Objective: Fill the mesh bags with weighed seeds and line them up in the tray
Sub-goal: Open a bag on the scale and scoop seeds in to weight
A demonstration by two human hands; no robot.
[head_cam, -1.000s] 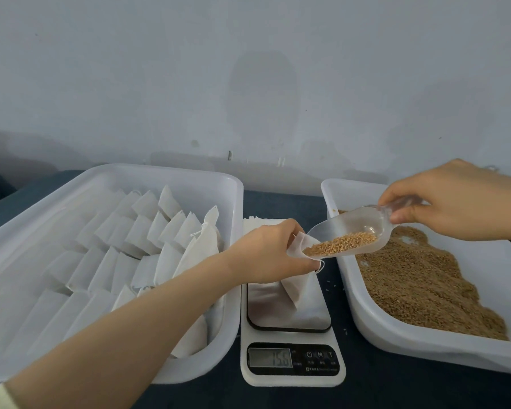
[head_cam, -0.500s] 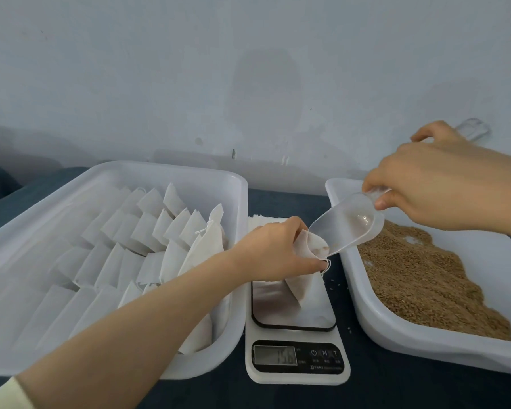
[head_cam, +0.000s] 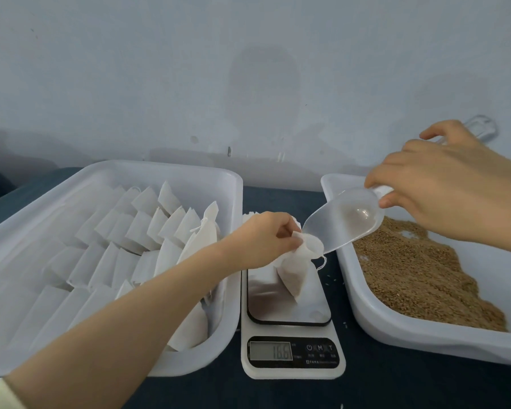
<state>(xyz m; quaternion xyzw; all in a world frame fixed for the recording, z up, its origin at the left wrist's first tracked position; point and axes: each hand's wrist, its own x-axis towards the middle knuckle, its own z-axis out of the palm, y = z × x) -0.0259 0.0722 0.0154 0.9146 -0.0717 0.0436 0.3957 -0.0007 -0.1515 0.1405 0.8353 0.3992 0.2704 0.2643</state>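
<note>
Over scale (head_cam: 289,318): left grip (head_cam: 260,240) pinches bag (head_cam: 295,271), right grip (head_cam: 443,187) holds scoop (head_cam: 345,224).

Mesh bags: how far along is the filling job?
Done: rows of bags stand lined up in the left tray. In hand: the left hand pinches one bag open on the scale; the right hand tips an empty-looking scoop at it. Left: line up this bag; many seeds lie in the right tray.
</note>
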